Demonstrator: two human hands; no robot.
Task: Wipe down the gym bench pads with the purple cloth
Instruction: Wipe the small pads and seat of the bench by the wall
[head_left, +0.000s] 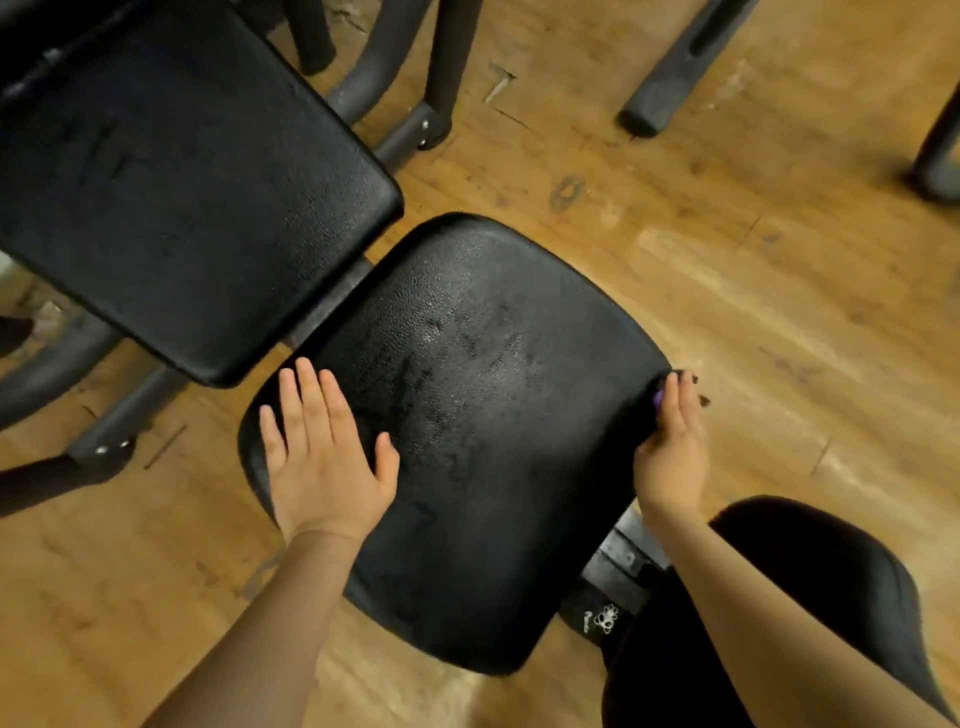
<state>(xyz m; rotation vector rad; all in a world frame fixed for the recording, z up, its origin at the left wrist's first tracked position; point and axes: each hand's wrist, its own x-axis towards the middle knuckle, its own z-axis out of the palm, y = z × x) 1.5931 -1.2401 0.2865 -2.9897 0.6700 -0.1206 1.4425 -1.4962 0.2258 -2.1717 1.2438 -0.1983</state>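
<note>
The black seat pad fills the middle of the view, with damp streaks across its top. My left hand lies flat on its left part, fingers straight and spread. My right hand is against the pad's right edge with straight fingers. It presses the purple cloth to the side of the pad. Only a small purple sliver of the cloth shows under the fingers; the rest is hidden. The larger black back pad lies at the upper left, apart from both hands.
Worn wooden floor surrounds the bench. Dark metal frame tubes and legs of other equipment stand at the top. The bench frame shows under the seat pad. My dark-clothed leg is at the lower right.
</note>
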